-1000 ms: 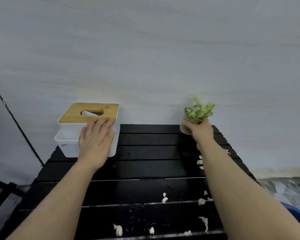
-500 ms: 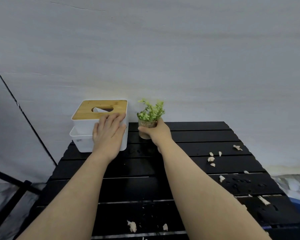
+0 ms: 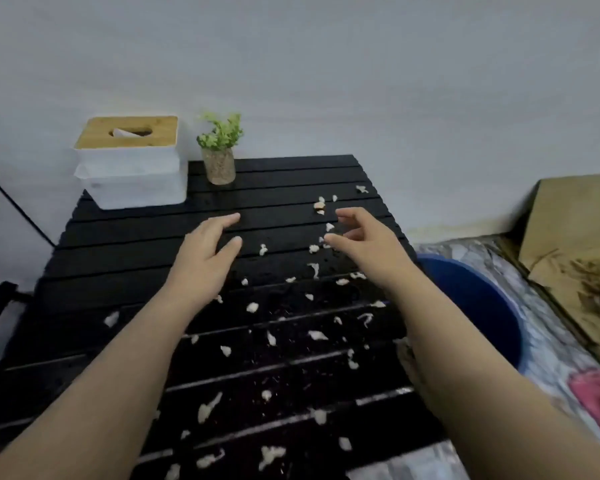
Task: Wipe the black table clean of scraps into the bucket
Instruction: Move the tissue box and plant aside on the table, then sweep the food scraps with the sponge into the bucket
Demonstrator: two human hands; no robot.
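Observation:
The black slatted table (image 3: 125, 271) carries several pale scraps (image 3: 271, 337), mostly on its middle, right and near parts. A blue bucket (image 3: 478, 303) stands on the floor against the table's right side, partly hidden by my right arm. My left hand (image 3: 208, 258) hovers open above the table's middle, holding nothing. My right hand (image 3: 364, 240) hangs open above the scraps near the right edge, fingers curled and apart, empty.
A white tissue box with a wooden lid (image 3: 129, 161) sits at the far left corner. A small potted plant (image 3: 219, 150) stands beside it on the far edge. A cardboard box (image 3: 575, 237) and something pink (image 3: 596, 400) lie on the floor at the right.
My right hand carried the plant from the far right to beside the tissue box and let go. My left hand left the box. Both hands drew back over the table; the view tilted down.

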